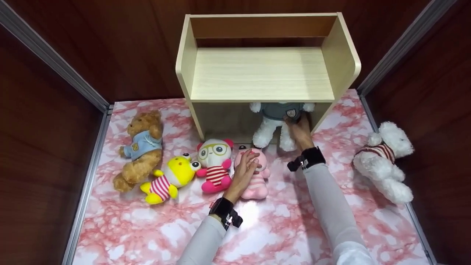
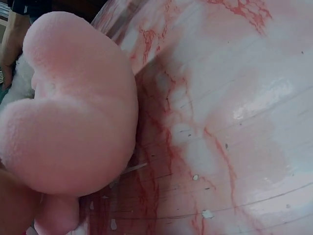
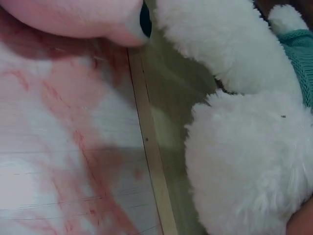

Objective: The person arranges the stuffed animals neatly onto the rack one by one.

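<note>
My right hand grips the side of a white teddy bear in a dark grey-green sweater, the thumb over its front. The bear stands in the lower compartment of a small wooden shelf, its head hidden by the middle board. Its fluffy white legs fill much of the right wrist view. My left hand rests on the face of a pink plush toy with a striped body, which lies face up before the shelf. The pink toy's rounded underside shows large in the left wrist view.
Left of the pink toy lie a panda plush with glasses, a yellow frog plush and a brown teddy bear. Another white teddy bear lies far right. Dark panels enclose the pink marbled surface.
</note>
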The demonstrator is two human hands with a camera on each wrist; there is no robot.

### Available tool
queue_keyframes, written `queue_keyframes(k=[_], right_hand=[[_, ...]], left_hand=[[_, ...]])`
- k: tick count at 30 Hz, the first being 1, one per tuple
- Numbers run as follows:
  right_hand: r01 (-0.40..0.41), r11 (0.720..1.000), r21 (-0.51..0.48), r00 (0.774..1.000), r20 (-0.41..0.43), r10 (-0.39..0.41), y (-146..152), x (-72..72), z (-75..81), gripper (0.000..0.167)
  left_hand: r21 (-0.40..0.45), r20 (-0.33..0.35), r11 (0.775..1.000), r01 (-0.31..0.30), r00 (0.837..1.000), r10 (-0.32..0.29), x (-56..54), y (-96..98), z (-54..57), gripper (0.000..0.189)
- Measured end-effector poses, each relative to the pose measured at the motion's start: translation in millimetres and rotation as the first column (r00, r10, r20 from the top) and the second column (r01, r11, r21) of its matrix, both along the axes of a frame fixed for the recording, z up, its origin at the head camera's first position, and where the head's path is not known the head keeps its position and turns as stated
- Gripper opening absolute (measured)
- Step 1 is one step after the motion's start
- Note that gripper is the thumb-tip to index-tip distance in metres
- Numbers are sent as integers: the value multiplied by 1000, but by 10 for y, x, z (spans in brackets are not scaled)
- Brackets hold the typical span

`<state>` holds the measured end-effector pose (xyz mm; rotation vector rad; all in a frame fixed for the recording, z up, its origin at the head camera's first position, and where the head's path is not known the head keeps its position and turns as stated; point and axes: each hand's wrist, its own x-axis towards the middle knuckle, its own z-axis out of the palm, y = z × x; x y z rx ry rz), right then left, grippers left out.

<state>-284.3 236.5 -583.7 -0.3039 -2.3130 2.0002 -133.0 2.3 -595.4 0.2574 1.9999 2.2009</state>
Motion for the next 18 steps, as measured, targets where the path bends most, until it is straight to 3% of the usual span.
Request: queue_keyframes(k=[3, 12, 18], right_hand=[[6, 1000, 6, 1000, -26, -5, -3, -49, -66, 64], [44, 999, -2, 999, -32, -44, 32, -67, -177, 54], [40, 999, -28, 998, -47, -42, 63, -78, -252, 57]], left_hand=[[1, -9, 1000, 3, 1000, -3, 10, 4, 22, 54], [-19, -5, 1000, -14, 1000, 14, -46, 105, -333, 55], [-12, -11, 1000, -20, 1000, 20, -29, 102, -364, 55]])
